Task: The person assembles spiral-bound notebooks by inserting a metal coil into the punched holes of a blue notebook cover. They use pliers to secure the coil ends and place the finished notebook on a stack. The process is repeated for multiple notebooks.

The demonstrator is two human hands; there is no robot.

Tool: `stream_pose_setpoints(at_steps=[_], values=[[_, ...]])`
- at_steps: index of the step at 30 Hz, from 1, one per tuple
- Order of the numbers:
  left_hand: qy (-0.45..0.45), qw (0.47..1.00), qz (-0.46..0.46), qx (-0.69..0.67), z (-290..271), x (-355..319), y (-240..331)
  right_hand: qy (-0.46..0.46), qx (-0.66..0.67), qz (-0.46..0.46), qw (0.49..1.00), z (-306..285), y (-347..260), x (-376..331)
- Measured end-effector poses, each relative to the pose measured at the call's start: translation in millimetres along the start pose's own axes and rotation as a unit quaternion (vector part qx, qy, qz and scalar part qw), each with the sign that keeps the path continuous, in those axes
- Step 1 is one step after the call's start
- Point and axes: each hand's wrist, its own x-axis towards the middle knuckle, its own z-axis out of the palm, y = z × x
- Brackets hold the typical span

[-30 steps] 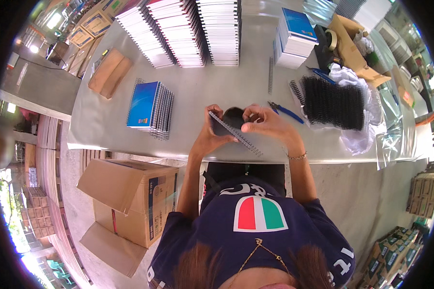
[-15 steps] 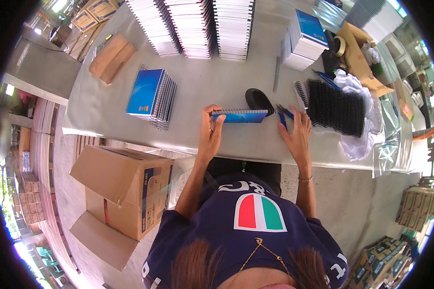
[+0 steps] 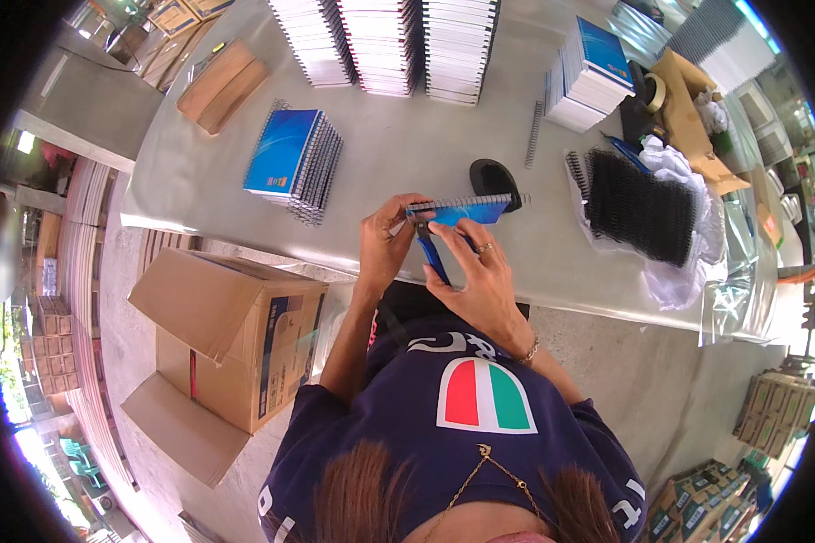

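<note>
blue spiral notebook lies sideways, mid-frame | left hand pinches its left end | right hand below grips blue pliers pointing up

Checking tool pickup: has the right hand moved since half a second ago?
Yes. The right hand has left the spot beside the black coil pile and come leftward to the blue notebook, now holding blue-handled pliers.

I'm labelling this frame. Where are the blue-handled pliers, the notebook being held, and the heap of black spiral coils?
blue-handled pliers [image 3: 433, 256], head view, on the blue handle.
held notebook [image 3: 462, 212], head view, on its blue cover.
heap of black spiral coils [image 3: 641, 205], head view, middle of the heap.
</note>
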Motion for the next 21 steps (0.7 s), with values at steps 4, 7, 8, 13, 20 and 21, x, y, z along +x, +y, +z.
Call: stream_pose_setpoints(at_steps=[4, 7, 8, 13, 20, 21], values=[[0.019, 1.0, 0.007, 0.017, -2, -6, 5, -0.002, 0.0, 0.006, 1.0, 10, -4, -3], [0.042, 0.999, 0.029, 0.011, -1, -11, 13, 0.012, 0.015, 0.011, 1.0, 12, -7, -7], [0.046, 0.998, 0.037, 0.023, 0, -12, 13, 0.018, 0.02, 0.012, 1.0, 12, -8, -8], [0.046, 0.993, 0.062, 0.088, -3, -13, 16, 0.012, 0.05, 0.015, 0.999, 13, -8, -11], [0.067, 0.982, 0.079, 0.159, 0, -17, 21, 0.008, 0.065, 0.017, 0.998, 11, -10, -17], [0.066, 0.98, 0.082, 0.17, -1, -19, 24, 0.002, 0.062, 0.017, 0.998, 9, -12, -17]])
